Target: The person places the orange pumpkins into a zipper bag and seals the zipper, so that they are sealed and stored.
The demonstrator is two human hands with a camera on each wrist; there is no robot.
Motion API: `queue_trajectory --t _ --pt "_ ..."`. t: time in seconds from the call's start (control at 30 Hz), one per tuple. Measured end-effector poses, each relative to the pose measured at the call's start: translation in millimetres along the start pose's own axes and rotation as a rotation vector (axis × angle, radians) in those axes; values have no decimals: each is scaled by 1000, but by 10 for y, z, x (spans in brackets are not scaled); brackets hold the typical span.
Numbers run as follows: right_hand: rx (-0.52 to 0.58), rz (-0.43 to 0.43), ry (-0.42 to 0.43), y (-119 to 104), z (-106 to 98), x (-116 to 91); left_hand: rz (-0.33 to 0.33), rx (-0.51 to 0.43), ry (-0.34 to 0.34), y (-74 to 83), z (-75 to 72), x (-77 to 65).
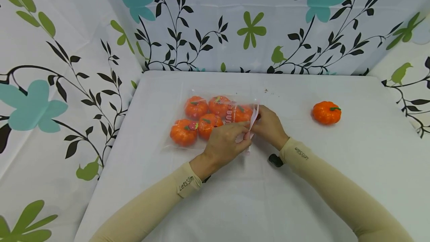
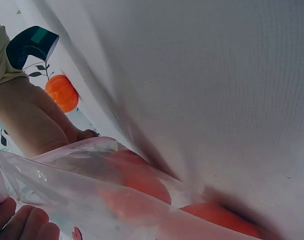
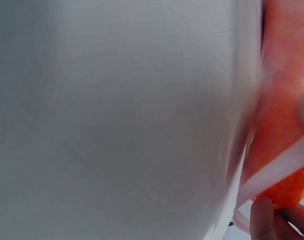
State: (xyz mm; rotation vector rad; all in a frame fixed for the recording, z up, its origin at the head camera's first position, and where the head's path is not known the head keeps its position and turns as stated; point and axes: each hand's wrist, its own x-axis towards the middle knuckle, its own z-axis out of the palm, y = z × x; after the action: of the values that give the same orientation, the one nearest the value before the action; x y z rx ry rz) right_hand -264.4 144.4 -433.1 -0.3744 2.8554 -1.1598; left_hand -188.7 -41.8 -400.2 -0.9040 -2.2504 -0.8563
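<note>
A clear plastic bag (image 1: 231,112) with printing and a pale pink edge lies on the table, its mouth toward the right. Inside sit several small orange pumpkins (image 1: 183,132) with green stems. My left hand (image 1: 224,142) pinches the near part of the bag's mouth between thumb and fingers. On the far side, my right hand (image 1: 270,125) grips the same edge; in the right wrist view its fingers (image 3: 262,220) are at the pink strip, close to a pumpkin (image 3: 287,187). The left wrist view shows the bag's film (image 2: 82,175) stretched between both hands.
One loose orange pumpkin (image 1: 326,113) sits on the white-covered table (image 1: 215,204), to the right of the bag. Small dark specks (image 1: 266,91) lie near the back edge. Patterned curtains (image 1: 208,6) stand behind and at the sides.
</note>
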Motion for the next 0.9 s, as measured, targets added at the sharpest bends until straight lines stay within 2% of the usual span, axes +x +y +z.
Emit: queue_trajectory --t 0.27,0.47,0.7,0.9 --pt "47 36 -20 -16 -11 -13 1 -7 -14 -9 10 10" --pt "138 -4 -36 23 -108 -120 -9 12 -18 -10 5 24" --pt "129 -23 -4 19 -222 -246 -23 1 -10 -7 22 35" --pt "182 -14 -45 -6 -219 -270 -30 19 -8 -4 29 34"
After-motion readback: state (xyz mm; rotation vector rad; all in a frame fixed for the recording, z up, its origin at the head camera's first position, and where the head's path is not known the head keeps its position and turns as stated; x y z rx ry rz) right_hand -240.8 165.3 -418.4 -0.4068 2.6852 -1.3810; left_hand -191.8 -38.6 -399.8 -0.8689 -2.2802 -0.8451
